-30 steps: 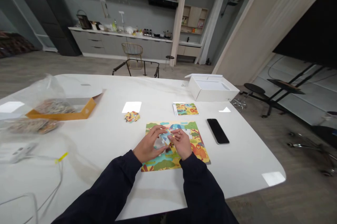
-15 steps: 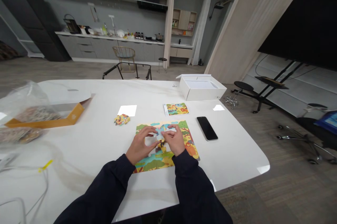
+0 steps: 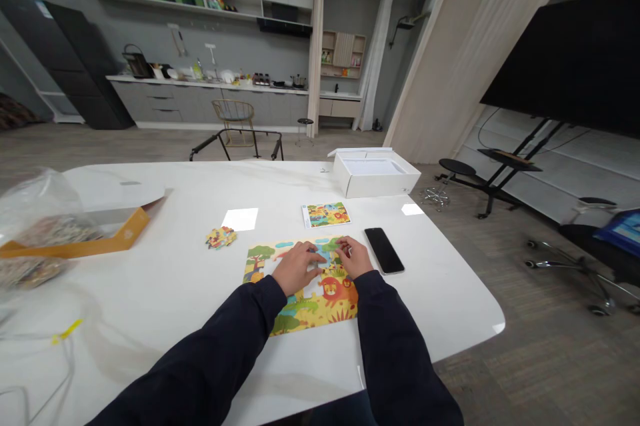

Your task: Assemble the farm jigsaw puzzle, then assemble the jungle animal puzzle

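My left hand [image 3: 297, 268] lies on a jungle-animal jigsaw puzzle [image 3: 313, 299], its fingertips reaching toward the middle of the picture. My right hand [image 3: 354, 257] rests at the puzzle's upper right edge with its fingers curled down. Whether the right hand pinches a small piece is hidden. A pale gap in the picture shows just below my left hand. A lion shows near my right wrist. A small heap of loose puzzle pieces [image 3: 221, 237] lies to the upper left, and a small picture card [image 3: 326, 215] lies beyond the puzzle.
A black smartphone [image 3: 384, 251] lies right of the puzzle on the white table [image 3: 440, 296]. An open white box [image 3: 375, 176] stands at the far edge. At left are an orange box lid [image 3: 75, 248] and a plastic bag [image 3: 35, 209] holding pieces. A chair stands beyond the table.
My view has tilted up and shifted, so the table sits lower. My hands have moved toward the puzzle's upper right, and the dark yellow piece between them no longer shows.
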A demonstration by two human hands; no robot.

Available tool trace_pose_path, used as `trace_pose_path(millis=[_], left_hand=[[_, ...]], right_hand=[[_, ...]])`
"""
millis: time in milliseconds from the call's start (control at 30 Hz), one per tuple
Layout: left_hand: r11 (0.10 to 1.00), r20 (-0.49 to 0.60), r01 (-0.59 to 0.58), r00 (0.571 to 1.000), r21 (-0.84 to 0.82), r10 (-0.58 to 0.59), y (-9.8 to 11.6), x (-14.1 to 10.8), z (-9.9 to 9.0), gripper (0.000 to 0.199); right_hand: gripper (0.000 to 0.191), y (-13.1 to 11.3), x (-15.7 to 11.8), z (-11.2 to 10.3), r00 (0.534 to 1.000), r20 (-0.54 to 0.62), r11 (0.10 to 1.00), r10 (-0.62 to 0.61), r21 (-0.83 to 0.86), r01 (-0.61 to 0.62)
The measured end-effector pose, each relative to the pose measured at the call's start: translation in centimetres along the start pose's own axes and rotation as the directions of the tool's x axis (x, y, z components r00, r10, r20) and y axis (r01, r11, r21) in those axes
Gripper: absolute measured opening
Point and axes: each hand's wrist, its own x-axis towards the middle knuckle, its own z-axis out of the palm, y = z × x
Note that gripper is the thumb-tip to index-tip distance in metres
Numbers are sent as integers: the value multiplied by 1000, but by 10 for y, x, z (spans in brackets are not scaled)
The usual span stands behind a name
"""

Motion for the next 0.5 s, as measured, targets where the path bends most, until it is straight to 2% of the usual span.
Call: trace_pose_path(millis=[133,500], left_hand=[[999,36,-13,999,46,11,-2,10,12,24],[985,82,-70,995,160,58,1,9,7,24]], right_hand=[[18,11,1,6,1000,23,1000,7,-7,-7],[17,13,3,8,999,18,999,37,27,-37]])
